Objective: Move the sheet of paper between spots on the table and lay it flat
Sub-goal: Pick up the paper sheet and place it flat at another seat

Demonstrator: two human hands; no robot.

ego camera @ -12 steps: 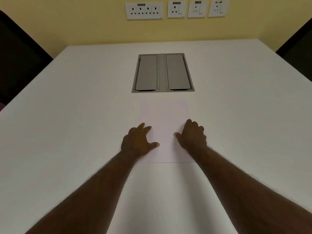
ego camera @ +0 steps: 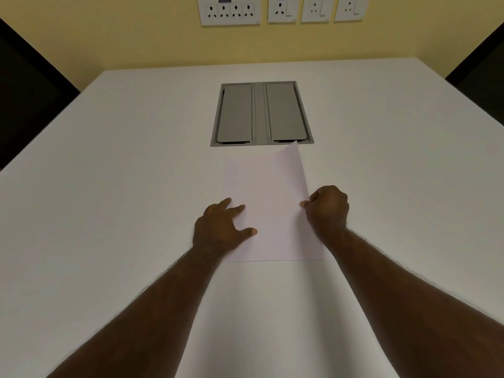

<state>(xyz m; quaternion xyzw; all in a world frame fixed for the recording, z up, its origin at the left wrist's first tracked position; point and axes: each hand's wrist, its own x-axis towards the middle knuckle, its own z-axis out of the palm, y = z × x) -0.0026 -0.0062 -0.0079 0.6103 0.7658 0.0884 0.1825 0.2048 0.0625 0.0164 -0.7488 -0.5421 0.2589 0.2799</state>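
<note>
A pale sheet of paper [ego camera: 268, 197] lies in the middle of the white table [ego camera: 109, 186], its long side pointing away from me. Its far right corner is lifted off the table and reaches the grey hatch's near edge. My right hand [ego camera: 328, 208] pinches the sheet's right edge, fingers curled shut on it. My left hand [ego camera: 221, 227] rests with spread fingers on the sheet's left edge, pressing it down. The near edge of the sheet lies flat between my forearms.
A grey double-lid cable hatch [ego camera: 261, 113] is set into the table just beyond the sheet. Wall sockets [ego camera: 229, 10] line the yellow wall behind. Dark chair backs [ego camera: 24, 85] stand at both far sides of the table.
My right hand moved from the top of the sheet to its right edge and closed on it. The sheet's far right corner has risen. My left hand stays put.
</note>
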